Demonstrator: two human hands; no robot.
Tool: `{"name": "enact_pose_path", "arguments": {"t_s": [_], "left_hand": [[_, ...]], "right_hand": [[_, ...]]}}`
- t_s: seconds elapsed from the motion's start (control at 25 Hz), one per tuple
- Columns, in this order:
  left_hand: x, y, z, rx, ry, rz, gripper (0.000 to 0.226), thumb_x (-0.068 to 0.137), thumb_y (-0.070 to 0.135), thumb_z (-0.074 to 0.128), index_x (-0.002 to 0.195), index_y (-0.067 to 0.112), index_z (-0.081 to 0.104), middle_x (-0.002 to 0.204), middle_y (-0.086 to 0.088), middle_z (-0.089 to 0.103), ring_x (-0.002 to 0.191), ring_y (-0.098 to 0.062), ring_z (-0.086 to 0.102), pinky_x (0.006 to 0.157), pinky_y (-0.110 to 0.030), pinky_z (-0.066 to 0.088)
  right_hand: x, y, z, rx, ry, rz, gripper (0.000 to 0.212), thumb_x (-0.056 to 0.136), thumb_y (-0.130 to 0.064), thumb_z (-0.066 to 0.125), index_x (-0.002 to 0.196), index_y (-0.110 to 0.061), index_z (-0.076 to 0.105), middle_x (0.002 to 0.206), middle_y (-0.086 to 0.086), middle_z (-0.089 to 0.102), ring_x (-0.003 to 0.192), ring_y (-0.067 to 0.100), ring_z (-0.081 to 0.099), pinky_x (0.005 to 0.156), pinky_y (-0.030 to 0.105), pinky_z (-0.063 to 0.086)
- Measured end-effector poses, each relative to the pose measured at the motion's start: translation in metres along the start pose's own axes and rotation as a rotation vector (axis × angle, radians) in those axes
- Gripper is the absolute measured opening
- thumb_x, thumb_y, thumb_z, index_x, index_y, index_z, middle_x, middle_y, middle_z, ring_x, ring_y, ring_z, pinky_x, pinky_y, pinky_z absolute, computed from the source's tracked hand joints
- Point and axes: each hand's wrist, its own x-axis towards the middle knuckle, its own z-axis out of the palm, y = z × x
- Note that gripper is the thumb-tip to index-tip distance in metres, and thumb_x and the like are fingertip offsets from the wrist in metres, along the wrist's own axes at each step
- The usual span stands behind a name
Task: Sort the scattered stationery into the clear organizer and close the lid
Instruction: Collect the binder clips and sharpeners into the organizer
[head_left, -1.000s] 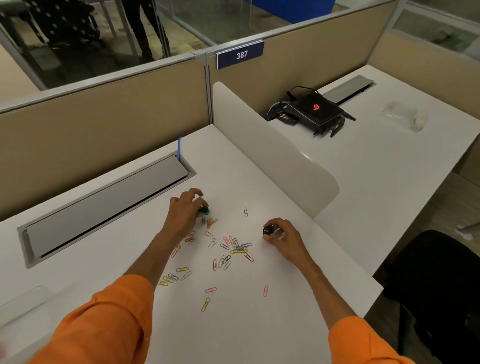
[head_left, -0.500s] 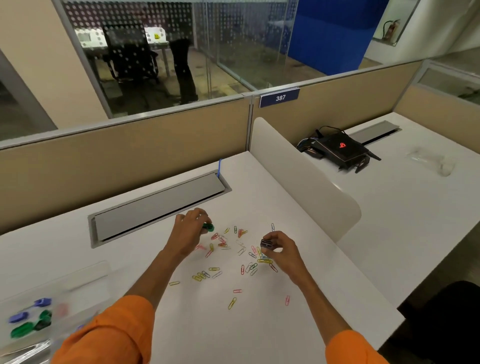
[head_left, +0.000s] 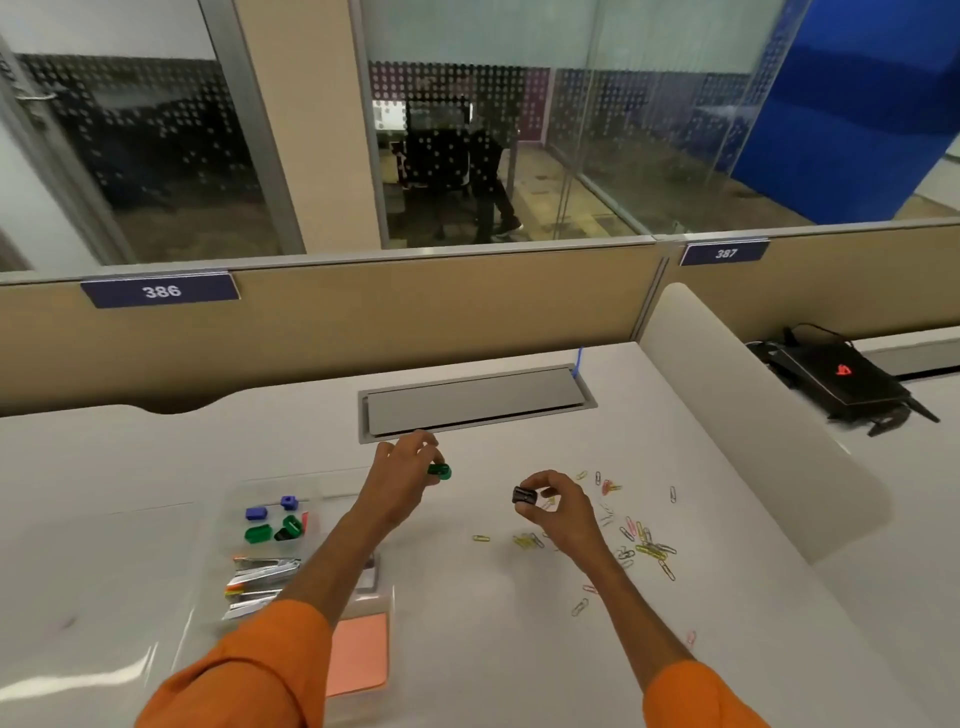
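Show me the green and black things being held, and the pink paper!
Green thing (head_left: 441, 471): head view, its exposed end.
Black thing (head_left: 522, 495): head view, its front face.
Pink paper (head_left: 359, 653): head view, top sheet's middle.

The organizer (head_left: 322, 499) lay on the desk (head_left: 467, 634) at the left, with paper clips (head_left: 649, 550) scattered at the right. Between them, the left hand (head_left: 402, 475) held a sharpener (head_left: 440, 471) and the right hand (head_left: 556, 506) a small block (head_left: 523, 495). Behind them lay a cable hatch (head_left: 478, 402); a divider (head_left: 753, 441) stood at the desk's right edge.

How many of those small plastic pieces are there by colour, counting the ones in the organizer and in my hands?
Blue pieces: 2, in the organizer
Green pieces: 3, one in the left hand
Black piece: 1, in the right hand
Total: 6
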Motion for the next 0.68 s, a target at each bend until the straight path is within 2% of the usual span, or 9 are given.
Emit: {"name": "enact_pose_path", "arguments": {"t_s": [0.16,0.28,0.44,0.56,0.68], "left_hand": [[-0.043,-0.062,-0.023,0.043,0.016,-0.113,0.026,0.081,0.017,0.075,0.105,0.017,0.067,0.128,-0.005,0.056,0.11,-0.024,0.058,0.09,-0.038,0.042],[-0.075,-0.111,-0.037,0.061,0.021,-0.213,0.025,0.083,0.02,0.073,0.107,0.016,0.068,0.131,-0.004,0.054,0.112,-0.025,0.056,0.093,-0.037,0.038],[-0.112,-0.164,-0.049,0.084,0.014,-0.338,0.026,0.085,0.025,0.071,0.11,0.018,0.067,0.135,-0.002,0.049,0.118,-0.021,0.051,0.099,-0.036,0.035],[-0.132,-0.188,-0.049,0.088,-0.013,-0.36,0.028,0.084,0.021,0.071,0.112,0.018,0.066,0.138,-0.001,0.046,0.121,-0.02,0.048,0.097,-0.035,0.034],[-0.144,-0.202,-0.044,0.07,-0.023,-0.365,0.028,0.08,0.017,0.075,0.107,0.018,0.068,0.135,-0.003,0.049,0.12,-0.023,0.051,0.094,-0.038,0.036]], "right_hand": [[0.001,-0.038,0.07,-0.032,-0.106,-0.048,0.029,0.068,-0.025,0.083,0.088,-0.036,0.065,0.102,-0.016,0.065,0.095,0.007,0.057,0.085,0.039,0.049],[0.0,-0.069,0.128,-0.069,-0.175,-0.124,0.029,0.067,-0.024,0.084,0.087,-0.035,0.065,0.094,-0.012,0.067,0.086,0.01,0.06,0.081,0.037,0.052],[-0.001,-0.097,0.196,-0.129,-0.235,-0.177,0.034,0.066,-0.027,0.085,0.079,-0.046,0.059,0.091,-0.012,0.067,0.081,0.009,0.06,0.081,0.038,0.05],[0.0,-0.112,0.234,-0.21,-0.265,-0.203,0.031,0.068,-0.031,0.083,0.075,-0.048,0.058,0.087,-0.018,0.064,0.078,0.0,0.056,0.085,0.038,0.044],[0.004,-0.125,0.263,-0.313,-0.297,-0.194,0.021,0.069,-0.04,0.08,0.084,-0.042,0.065,0.089,-0.019,0.064,0.081,0.0,0.055,0.077,0.032,0.031]]}}
